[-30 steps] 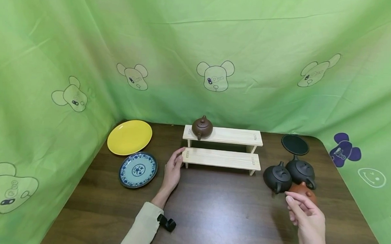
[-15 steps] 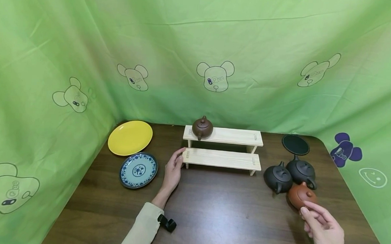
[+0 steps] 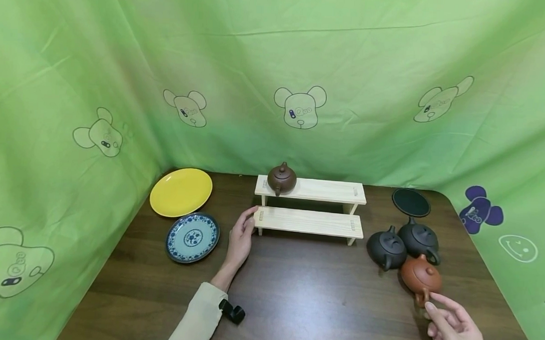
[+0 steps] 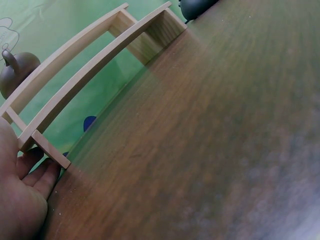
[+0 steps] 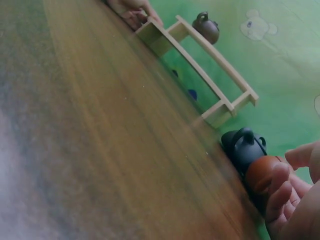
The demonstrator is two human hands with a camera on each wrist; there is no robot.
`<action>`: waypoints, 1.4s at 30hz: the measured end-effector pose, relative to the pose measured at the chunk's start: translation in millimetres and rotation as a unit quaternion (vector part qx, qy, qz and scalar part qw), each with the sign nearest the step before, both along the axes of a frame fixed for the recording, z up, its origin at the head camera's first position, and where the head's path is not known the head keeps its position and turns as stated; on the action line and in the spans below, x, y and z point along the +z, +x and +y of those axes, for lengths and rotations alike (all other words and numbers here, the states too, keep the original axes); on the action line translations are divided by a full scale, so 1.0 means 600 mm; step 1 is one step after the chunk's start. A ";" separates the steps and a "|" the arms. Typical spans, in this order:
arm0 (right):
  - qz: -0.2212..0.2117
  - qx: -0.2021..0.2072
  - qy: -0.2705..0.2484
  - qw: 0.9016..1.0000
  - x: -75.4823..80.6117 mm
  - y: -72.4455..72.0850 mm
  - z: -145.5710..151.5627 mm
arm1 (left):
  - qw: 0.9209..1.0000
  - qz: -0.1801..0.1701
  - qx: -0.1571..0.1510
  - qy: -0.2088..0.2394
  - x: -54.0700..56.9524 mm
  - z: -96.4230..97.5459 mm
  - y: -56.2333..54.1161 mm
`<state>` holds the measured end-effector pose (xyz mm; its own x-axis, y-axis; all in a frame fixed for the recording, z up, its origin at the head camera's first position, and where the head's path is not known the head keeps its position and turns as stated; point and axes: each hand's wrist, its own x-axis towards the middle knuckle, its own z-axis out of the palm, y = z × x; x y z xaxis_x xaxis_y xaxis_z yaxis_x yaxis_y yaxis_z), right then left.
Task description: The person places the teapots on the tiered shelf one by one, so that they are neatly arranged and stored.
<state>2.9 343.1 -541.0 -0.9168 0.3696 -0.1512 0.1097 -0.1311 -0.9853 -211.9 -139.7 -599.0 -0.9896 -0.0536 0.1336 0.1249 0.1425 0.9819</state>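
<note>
Resting its fingers against the nine o'clock end of the wooden stand (image 3: 309,220), my left hand (image 3: 240,241) is lying relaxed, probably steadying the frame. At four o'clock from the stand, the red teapot (image 3: 421,276) is sitting upright on the table (image 3: 304,296), its handle (image 3: 423,298) facing me at six o'clock. My right hand (image 3: 458,326) is presenting thumb and forefinger at that handle, presumably because it is offering a narrow grip; I cannot tell whether they are pinching it. One black teapot (image 3: 386,248) at ten o'clock and another black teapot (image 3: 420,239) at twelve are crowding its body, likely making the handle side easier to reach.
</note>
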 end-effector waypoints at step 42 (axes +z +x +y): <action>-0.059 0.043 0.054 0.996 -0.002 -0.015 -0.008 | 0.999 0.031 0.015 -0.022 0.017 0.010 0.009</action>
